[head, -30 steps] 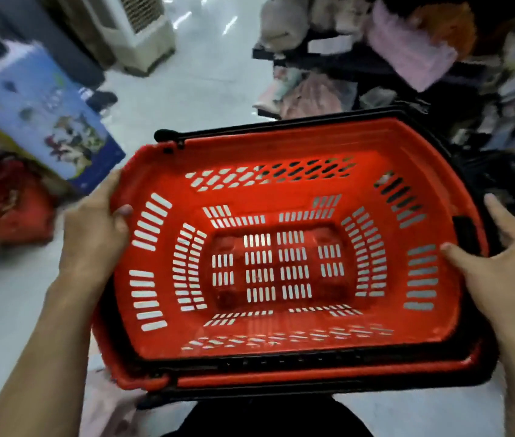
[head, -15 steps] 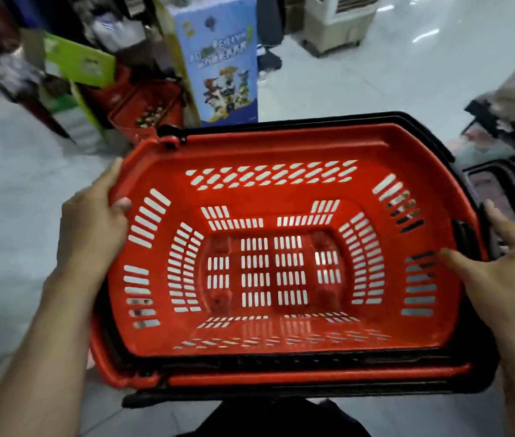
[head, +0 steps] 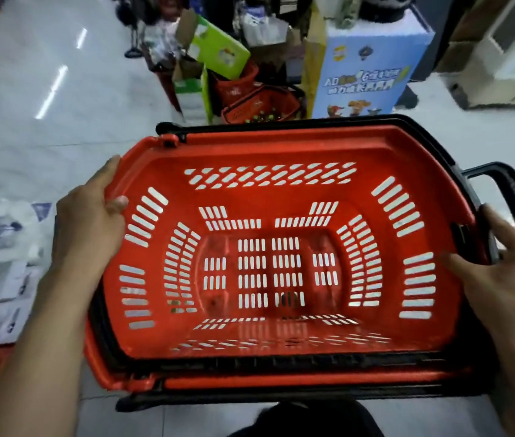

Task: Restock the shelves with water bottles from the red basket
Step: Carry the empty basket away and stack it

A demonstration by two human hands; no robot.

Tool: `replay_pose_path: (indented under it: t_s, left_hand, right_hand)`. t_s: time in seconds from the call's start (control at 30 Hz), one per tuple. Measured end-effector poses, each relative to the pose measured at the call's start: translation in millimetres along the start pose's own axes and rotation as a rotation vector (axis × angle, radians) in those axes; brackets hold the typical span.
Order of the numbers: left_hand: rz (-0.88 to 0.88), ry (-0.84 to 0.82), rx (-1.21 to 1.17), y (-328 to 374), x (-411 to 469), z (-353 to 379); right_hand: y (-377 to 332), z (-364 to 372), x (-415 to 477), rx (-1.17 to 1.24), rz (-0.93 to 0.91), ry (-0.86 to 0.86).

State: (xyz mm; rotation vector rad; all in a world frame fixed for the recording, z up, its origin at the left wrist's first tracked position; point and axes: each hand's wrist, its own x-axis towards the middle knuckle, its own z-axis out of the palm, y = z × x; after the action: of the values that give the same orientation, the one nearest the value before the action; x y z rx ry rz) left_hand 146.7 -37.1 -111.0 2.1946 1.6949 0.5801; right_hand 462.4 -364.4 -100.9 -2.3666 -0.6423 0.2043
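A red basket is held out in front of the person, filling the middle of the view, its slotted inside bare. The left hand is closed on the left rim, thumb hooked inside and fingers wrapped outside. The right hand grips the right end by the black handle, fingers spread along the rim. Beyond the far rim, a second red basket sits on the white tiled floor, with small dark things inside, too blurred to name. Just right of it stands a blue display box.
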Motion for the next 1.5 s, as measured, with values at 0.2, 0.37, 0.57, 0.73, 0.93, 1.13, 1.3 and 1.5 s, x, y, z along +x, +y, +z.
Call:
replay_pose_path:
  t_s: [0.2, 0.37, 0.57, 0.73, 0.93, 1.13, 1.3, 1.5]
  left_hand:
    - [-0.175, 0.103, 0.059, -6, 93, 6]
    - [-0.35, 0.219, 0.128, -27, 157, -19]
    - [-0.497, 0.312, 0.149, -74, 239, -41]
    - [-0.555, 0.377, 0.059, -137, 336, -36]
    - [-0.617, 0.418, 0.004, -208, 470, -52]
    - [-0.583, 0.447, -0.011, -249, 605, -67]
    - [-0.541, 0.45, 0.01, -300, 735, -64]
    - [-0.581, 0.448, 0.044, -350, 903, -64]
  right_hand:
    - [-68, 92, 171, 0.085, -0.129, -0.195]
    - [-168, 163, 272, 0.119, -0.274, -0.317]
    - [-290, 259, 350, 0.156, -0.424, -0.499]
    - [-387, 367, 399, 0.064, -0.424, -0.433]
    - [-525, 452, 447, -0.026, -0.461, -0.361]
    - [-635, 521, 494, 0.019, -0.468, -0.412]
    - [-725, 620, 551, -0.018, -0.399, -0.31]
    - [-839, 737, 633, -0.04, -0.375, -0.345]
